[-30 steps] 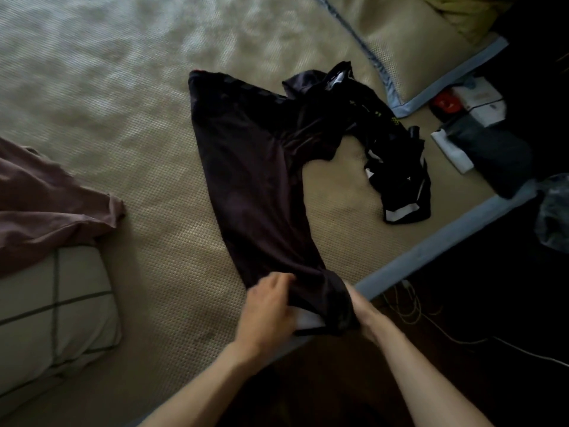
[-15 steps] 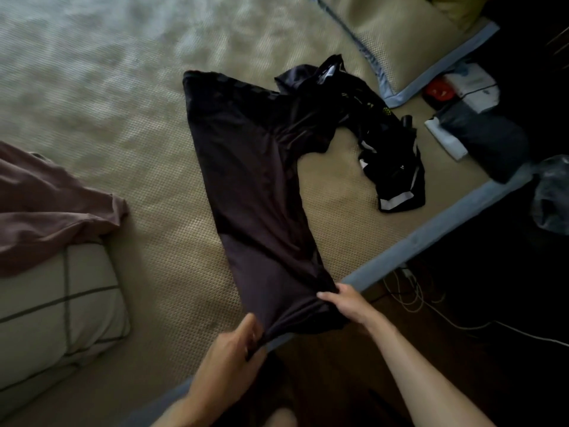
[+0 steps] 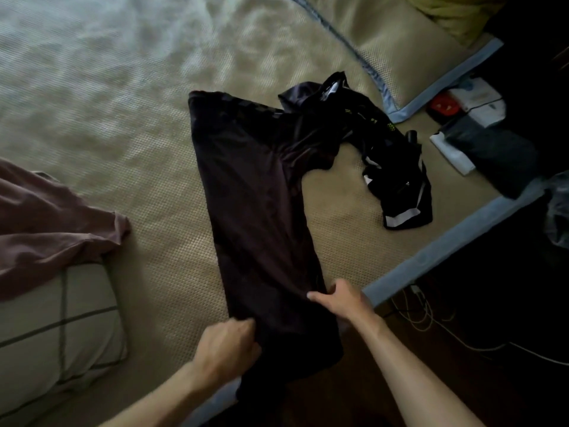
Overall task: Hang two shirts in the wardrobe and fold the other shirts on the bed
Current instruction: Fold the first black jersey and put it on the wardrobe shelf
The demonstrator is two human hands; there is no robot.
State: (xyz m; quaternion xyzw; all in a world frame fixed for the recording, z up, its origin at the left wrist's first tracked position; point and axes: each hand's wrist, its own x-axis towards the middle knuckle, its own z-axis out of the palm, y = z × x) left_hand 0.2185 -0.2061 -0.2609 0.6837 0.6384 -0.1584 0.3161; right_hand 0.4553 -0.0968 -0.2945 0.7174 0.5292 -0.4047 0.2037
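A dark shirt point(image 3: 255, 192) lies lengthwise on the bed point(image 3: 123, 103), folded narrow, its hem hanging over the bed's near edge. My left hand point(image 3: 228, 346) grips the hem's left corner with curled fingers. My right hand point(image 3: 338, 298) holds the shirt's right edge near the hem, thumb on top of the cloth. A second black garment with white and yellow marks point(image 3: 391, 167) lies crumpled to the right, touching the dark shirt's upper end. A brownish-mauve garment point(image 3: 52, 229) lies at the left, over a pillow.
A pale pillow with dark lines point(image 3: 58, 322) sits at the lower left. Another pillow with blue trim point(image 3: 409, 50) lies at the upper right. Folded items, boxes and a red object point(image 3: 446, 106) sit at the bed's right corner. Cables point(image 3: 431, 318) trail on the dark floor.
Both hands have spread apart along the hem and pulled it flatter. My left hand moved up onto the left corner; the bunched hem is now smoothed wider.
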